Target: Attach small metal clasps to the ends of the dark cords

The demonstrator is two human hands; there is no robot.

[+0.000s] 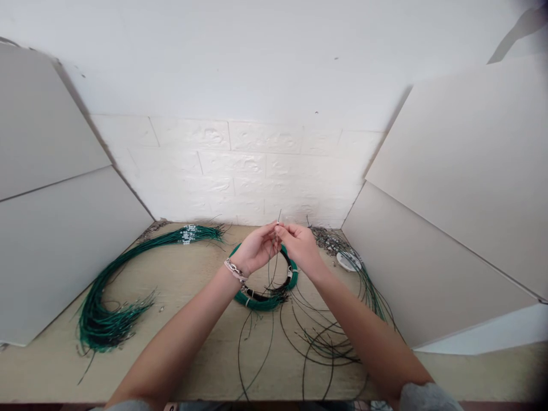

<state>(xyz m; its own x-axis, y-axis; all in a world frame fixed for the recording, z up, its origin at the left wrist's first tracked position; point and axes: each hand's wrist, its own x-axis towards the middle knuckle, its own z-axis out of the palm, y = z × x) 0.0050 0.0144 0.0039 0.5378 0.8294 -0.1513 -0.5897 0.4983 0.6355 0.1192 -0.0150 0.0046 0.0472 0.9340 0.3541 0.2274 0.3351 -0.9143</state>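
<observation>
My left hand (pixel 257 250) and my right hand (pixel 302 245) meet above the middle of the wooden table (pixel 192 285), fingertips pinched together on a thin dark wire (pixel 279 217) whose end sticks up between them. Its length hangs down toward the table. Just under my hands lies a coiled ring of green wire (pixel 261 301) with a dark section. My left wrist carries a chain bracelet and a pink band.
A long bundle of green wires (pixel 107 297) curves along the left side. Loose dark wire loops (pixel 319 342) spread at front right. Small metal parts (pixel 327 238) and a white dish (pixel 347 261) sit at back right. Grey panels wall both sides.
</observation>
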